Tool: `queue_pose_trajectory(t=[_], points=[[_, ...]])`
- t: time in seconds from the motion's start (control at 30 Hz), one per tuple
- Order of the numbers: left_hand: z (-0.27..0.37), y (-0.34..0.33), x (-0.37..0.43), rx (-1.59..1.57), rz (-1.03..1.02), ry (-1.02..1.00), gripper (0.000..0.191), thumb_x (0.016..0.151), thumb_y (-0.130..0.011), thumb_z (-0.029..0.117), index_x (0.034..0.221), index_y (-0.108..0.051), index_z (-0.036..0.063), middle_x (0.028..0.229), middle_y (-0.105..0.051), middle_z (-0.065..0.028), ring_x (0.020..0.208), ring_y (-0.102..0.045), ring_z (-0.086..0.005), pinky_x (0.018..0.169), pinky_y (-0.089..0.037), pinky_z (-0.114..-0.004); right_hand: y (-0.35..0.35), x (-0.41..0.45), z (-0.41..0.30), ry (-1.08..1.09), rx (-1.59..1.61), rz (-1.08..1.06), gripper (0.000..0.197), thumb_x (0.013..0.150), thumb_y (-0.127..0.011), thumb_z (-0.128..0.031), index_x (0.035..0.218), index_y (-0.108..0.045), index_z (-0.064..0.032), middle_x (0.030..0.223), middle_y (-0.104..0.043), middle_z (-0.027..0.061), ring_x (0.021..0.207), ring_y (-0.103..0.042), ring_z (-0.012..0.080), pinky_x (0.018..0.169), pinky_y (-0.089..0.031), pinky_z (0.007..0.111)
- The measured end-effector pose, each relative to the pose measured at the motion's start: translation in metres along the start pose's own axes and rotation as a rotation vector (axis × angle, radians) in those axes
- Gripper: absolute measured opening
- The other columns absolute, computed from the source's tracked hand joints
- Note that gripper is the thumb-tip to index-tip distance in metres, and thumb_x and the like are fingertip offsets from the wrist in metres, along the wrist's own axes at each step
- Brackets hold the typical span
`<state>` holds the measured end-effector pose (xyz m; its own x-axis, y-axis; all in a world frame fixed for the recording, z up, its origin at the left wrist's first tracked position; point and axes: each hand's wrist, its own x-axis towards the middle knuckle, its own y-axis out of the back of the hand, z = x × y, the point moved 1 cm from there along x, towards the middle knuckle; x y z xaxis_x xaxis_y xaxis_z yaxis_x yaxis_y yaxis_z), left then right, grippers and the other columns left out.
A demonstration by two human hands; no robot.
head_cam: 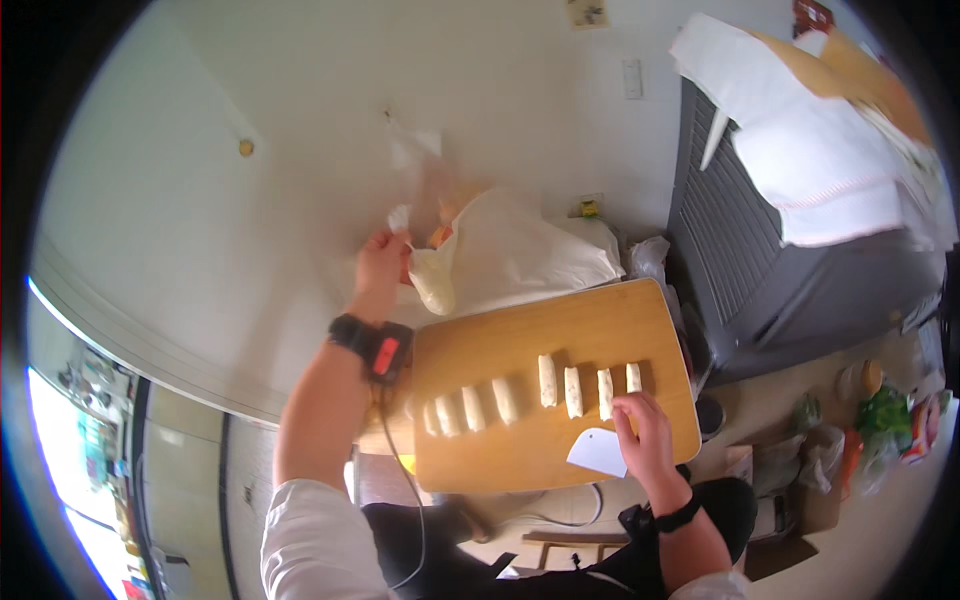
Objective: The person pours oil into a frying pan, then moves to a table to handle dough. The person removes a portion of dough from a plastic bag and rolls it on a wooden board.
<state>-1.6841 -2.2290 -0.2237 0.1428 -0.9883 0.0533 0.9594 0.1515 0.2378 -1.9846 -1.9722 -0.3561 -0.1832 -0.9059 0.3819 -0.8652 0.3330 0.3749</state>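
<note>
My left hand (pixel 381 264) is raised past the far left of a wooden board (pixel 510 457), pinching the gathered neck of a clear plastic bag (pixel 432 285). Something pale fills the bag's rounded lower end. On the board lie several short rolls of white dough (pixel 547 381), split into a left and a right group. At the right end, the fingertips of my right hand (pixel 646 435) are beside the last two rolls, and one roll (pixel 634 376) is partly covered by them. Whether they grip the dough is unclear. A white dough scraper (pixel 596 452) lies by this hand, partly hidden behind it.
Beyond the board a large white bag (pixel 525 244) leans against the wall. A grey ribbed appliance or cabinet (pixel 720 217), draped with white cloth (pixel 832 165), stands at the right. Bags and a cardboard box (pixel 817 502) sit on the floor. A cable (pixel 416 517) hangs from my left wrist.
</note>
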Motion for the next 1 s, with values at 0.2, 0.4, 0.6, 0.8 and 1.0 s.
queue_pose_trajectory(t=[0.2,0.4,0.6,0.8,1.0], points=[[0.162,0.017,-0.104,-0.263,-0.332,-0.126,0.010,0.089,-0.050,0.021,0.092,-0.052,0.0124,0.087,-0.052,0.0002,0.087,-0.047,-0.0117,0.078,-0.041,-0.034,-0.013,-0.011,0.010,-0.249,0.677,-0.246,0.027,0.090,-0.050,-0.019,0.110,-0.052,-0.0015,0.103,-0.059,0.0095,0.090,-0.056,0.0139,0.079,-0.045,0.028],[0.239,0.032,-0.197,-0.273,-0.506,-0.175,0.010,0.090,-0.047,0.019,0.097,-0.050,0.0111,0.090,-0.051,-0.0012,0.092,-0.046,-0.0138,0.079,-0.041,-0.036,-0.009,-0.010,-0.097,-0.432,1.472,-0.599,0.059,0.090,-0.044,-0.039,0.135,-0.024,-0.0081,0.125,-0.043,0.0154,0.110,-0.046,0.0233,0.088,-0.043,0.035],[0.246,0.027,-0.255,-0.245,-0.582,-0.157,0.011,0.091,-0.046,0.020,0.097,-0.050,0.0111,0.091,-0.052,-0.0002,0.090,-0.049,-0.0142,0.078,-0.041,-0.036,0.008,-0.031,-0.191,-0.373,1.970,-0.814,0.052,0.093,-0.036,-0.037,0.132,-0.027,-0.0053,0.122,-0.044,0.0170,0.112,-0.047,0.0303,0.090,-0.042,0.041],[0.208,0.058,-0.272,-0.444,-0.550,-0.113,0.014,0.092,-0.044,0.024,0.095,-0.052,0.0129,0.093,-0.053,0.0010,0.092,-0.049,-0.0137,0.079,-0.042,-0.036,0.025,-0.049,-0.217,-0.172,1.688,-0.490,0.038,0.093,-0.041,-0.023,0.124,-0.036,-0.0037,0.110,-0.051,0.0119,0.098,-0.055,0.0228,0.085,-0.045,0.034],[0.199,0.059,-0.294,-0.531,-0.574,-0.087,0.017,0.092,-0.042,0.026,0.092,-0.053,0.0134,0.094,-0.052,0.0009,0.091,-0.050,-0.0127,0.082,-0.043,-0.038,0.021,-0.055,-0.215,-0.230,1.459,-0.371,0.040,0.090,-0.047,-0.016,0.125,-0.035,-0.0028,0.110,-0.052,0.0099,0.090,-0.055,0.0144,0.080,-0.047,0.028]])
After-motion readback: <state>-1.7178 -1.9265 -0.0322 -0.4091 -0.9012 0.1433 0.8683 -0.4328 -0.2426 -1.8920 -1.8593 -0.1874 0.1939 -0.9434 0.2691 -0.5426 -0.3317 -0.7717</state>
